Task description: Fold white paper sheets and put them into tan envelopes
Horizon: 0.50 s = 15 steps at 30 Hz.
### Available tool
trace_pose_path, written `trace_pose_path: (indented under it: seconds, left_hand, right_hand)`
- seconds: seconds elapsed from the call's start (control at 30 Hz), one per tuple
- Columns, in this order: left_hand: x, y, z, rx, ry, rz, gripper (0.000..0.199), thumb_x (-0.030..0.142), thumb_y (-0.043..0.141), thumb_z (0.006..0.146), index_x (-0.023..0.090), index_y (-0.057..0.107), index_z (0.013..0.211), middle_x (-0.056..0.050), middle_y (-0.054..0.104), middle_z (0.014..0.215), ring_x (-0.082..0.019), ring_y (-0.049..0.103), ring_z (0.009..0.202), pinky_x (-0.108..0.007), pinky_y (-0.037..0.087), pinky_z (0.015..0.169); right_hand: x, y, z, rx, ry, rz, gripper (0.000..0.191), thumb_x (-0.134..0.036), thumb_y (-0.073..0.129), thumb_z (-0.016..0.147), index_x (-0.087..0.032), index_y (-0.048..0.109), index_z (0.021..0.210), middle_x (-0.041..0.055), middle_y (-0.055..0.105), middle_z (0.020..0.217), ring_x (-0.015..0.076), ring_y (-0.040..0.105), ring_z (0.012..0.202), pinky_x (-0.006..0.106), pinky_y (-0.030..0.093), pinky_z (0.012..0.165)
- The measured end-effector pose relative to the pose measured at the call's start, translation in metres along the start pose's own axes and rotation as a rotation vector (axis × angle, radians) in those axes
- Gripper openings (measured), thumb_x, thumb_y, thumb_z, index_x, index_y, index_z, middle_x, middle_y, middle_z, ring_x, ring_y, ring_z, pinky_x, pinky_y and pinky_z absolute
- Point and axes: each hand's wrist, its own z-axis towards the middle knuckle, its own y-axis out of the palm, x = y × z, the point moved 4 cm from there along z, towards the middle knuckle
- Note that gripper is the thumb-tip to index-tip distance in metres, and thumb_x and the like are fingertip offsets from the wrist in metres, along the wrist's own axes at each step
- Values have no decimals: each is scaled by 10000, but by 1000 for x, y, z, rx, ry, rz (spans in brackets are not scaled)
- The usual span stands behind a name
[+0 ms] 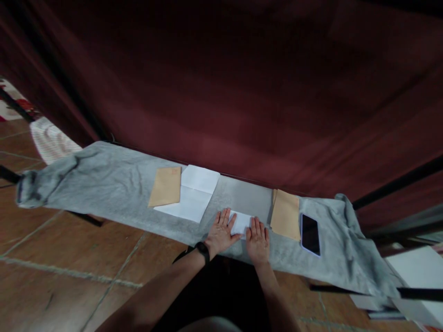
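A small folded sheet of white paper [241,223] lies on the grey cloth in front of me. My left hand [222,232] rests flat on its left side, fingers spread, with a black band on the wrist. On the paper's right edge lies my right hand [258,240], its fingers stretched out flat. Left of my hands are larger white sheets [197,193] with a crease across them. A brown envelope [166,186] with faint red print overlaps their left edge. To the right, a small stack of brown envelopes [286,214] sits beside a phone [310,234].
Grey cloth [100,184] covers the long narrow surface, wrinkled at both ends. A dark red curtain [221,101] hangs right behind it. Black metal bars [398,182] run at the sides. Flat white boards [417,267] lie low at the right, above the brown tiled floor [69,276].
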Motion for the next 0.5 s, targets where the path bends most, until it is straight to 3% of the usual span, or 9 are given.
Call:
trace_pose_path:
  seconds: [0.37, 0.5]
  left_hand:
    - [0, 2, 0, -2, 0, 23, 840, 698, 344, 929, 117, 331, 1535, -209, 253, 1621, -364, 187, 1509, -538, 124, 1196]
    - [1, 1, 0, 4, 3, 16, 842, 699, 327, 932, 119, 311, 1543, -216, 236, 1623, -373, 185, 1508, -561, 116, 1191]
  right_hand:
    - [24, -5, -25, 80, 0, -23, 532, -335, 241, 1040, -124, 451, 1482, 157, 501, 1488, 297, 426, 1384, 515, 307, 1134]
    - [24, -12, -28, 157, -23, 46, 538, -330, 267, 1040, -124, 346, 1531, 182, 450, 1520, 291, 422, 1392, 514, 367, 1103]
